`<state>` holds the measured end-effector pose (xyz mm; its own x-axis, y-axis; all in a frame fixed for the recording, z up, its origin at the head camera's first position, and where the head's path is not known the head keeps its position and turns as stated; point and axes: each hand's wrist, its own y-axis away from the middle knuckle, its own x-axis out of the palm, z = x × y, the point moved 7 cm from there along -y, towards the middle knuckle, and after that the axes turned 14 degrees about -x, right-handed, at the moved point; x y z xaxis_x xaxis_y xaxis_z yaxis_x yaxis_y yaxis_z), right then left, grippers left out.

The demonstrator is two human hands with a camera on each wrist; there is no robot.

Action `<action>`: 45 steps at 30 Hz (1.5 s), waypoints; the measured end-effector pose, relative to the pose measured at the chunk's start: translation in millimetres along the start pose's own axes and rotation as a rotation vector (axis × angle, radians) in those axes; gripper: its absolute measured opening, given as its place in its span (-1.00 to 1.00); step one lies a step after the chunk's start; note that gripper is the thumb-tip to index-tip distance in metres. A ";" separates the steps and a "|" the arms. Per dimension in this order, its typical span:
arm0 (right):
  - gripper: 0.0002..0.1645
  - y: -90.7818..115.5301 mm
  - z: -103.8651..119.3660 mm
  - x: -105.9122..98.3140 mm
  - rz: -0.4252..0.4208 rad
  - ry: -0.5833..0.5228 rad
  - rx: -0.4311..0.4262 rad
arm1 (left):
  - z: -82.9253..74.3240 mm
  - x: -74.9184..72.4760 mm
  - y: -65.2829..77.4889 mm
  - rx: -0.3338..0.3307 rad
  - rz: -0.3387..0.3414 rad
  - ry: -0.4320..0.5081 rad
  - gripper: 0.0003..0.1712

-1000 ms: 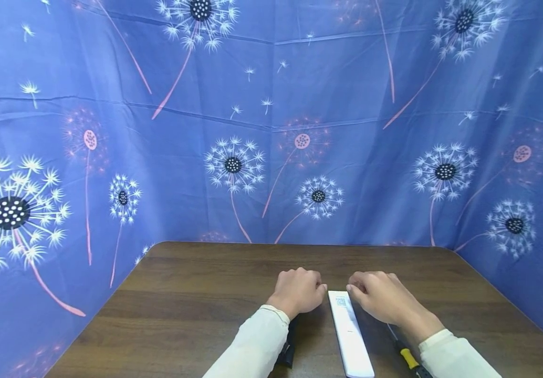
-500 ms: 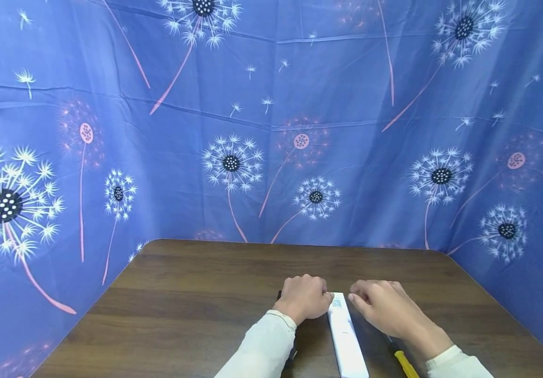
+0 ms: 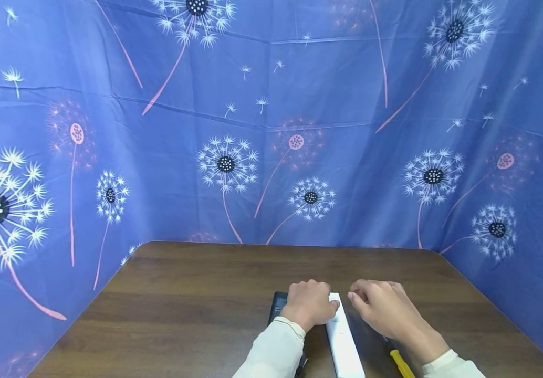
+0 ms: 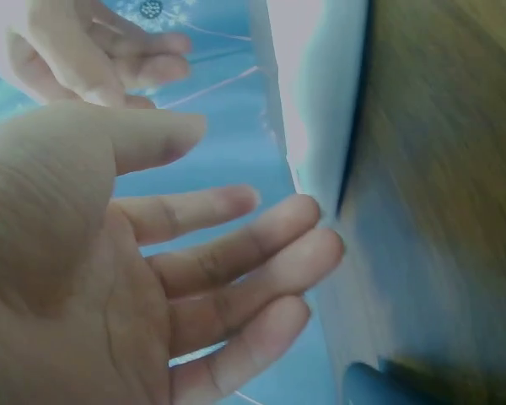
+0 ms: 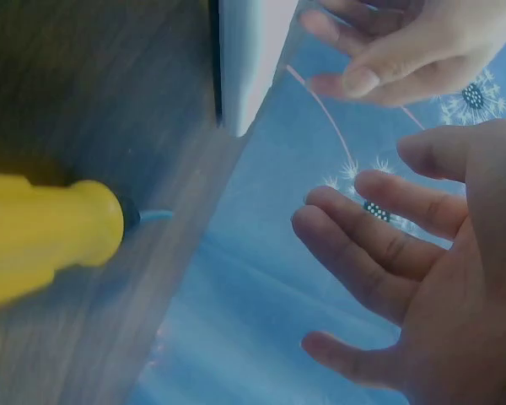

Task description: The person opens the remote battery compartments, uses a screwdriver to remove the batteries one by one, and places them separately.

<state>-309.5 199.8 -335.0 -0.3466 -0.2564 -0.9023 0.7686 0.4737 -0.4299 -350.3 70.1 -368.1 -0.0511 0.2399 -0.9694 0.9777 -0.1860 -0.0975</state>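
Note:
A long, narrow white box [image 3: 344,349] lies on the wooden table between the two hands. My left hand [image 3: 311,304] hovers over the left side of its far end, fingers relaxed and slightly bent. In the left wrist view the fingertips come close to the white box [image 4: 320,76]; whether they touch it I cannot tell. Right of the box, my right hand [image 3: 389,308] holds nothing, its fingers spread loosely in the right wrist view. Beneath the right forearm lies a screwdriver with a yellow handle [image 3: 401,363]. A flat black object [image 3: 278,303] is partly hidden under the left hand and forearm.
The brown wooden table [image 3: 196,294] reaches back to a blue curtain [image 3: 172,173] printed with dandelions, which also hangs on both sides. The black object flanks the white box on the left, the screwdriver on the right.
My left hand has shifted right, over the far end of the white box, uncovering more of the black object. The right hand stays nearly in place. The head view has shifted slightly.

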 end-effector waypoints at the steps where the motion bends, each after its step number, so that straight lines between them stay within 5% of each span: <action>1: -0.92 0.2 0.6 0.5 -0.004 -0.002 0.002 | -2.1 0.2 0.5 -0.003 0.001 -0.013 -0.63; 11: -0.94 6.7 6.8 0.5 -0.051 0.044 -0.008 | -8.9 7.6 2.2 -0.058 0.003 0.028 -0.62; 26: -0.89 10.7 3.0 -2.9 -0.006 -0.066 0.045 | -12.9 9.9 -0.7 -0.092 0.013 -0.027 -0.47; 34: -0.74 18.8 -1.1 4.3 0.030 -0.095 0.089 | -12.3 20.6 2.4 -0.113 0.016 -0.028 -0.41; 45: -0.83 23.4 -4.6 -3.5 0.035 -0.064 0.201 | -15.9 23.6 -1.9 -0.119 -0.026 -0.081 -0.40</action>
<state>-292.8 215.7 -342.0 -0.2876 -0.2990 -0.9099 0.8735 0.3077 -0.3773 -350.2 91.3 -387.2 -0.0884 0.1644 -0.9824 0.9929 -0.0648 -0.1002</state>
